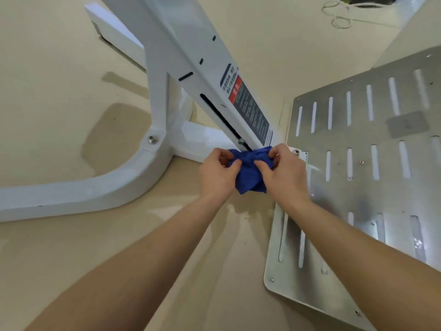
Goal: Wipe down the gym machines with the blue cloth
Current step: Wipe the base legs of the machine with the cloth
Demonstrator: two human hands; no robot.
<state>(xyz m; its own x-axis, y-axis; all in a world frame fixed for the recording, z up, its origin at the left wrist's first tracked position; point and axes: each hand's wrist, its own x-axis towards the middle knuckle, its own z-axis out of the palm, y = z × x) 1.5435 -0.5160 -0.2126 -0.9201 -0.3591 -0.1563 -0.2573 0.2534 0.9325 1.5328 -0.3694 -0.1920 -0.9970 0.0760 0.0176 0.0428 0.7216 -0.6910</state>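
Our left hand and right hand pinch the bunched blue cloth from nine and three o'clock, both curled into it; it sits at the foot of the white column. We judge it best to fold it flat first; then wipe upward toward eleven o'clock.

Cloth held between both hands at the low end of the machine's slanted beam

Left hand pinches the cloth's left side, right hand its right, just in front of the beam's foot. The curved base leg runs off to the left on the floor, and the slotted plate lies flat on the right, partly under the right forearm. A label sits on the beam above the hands.
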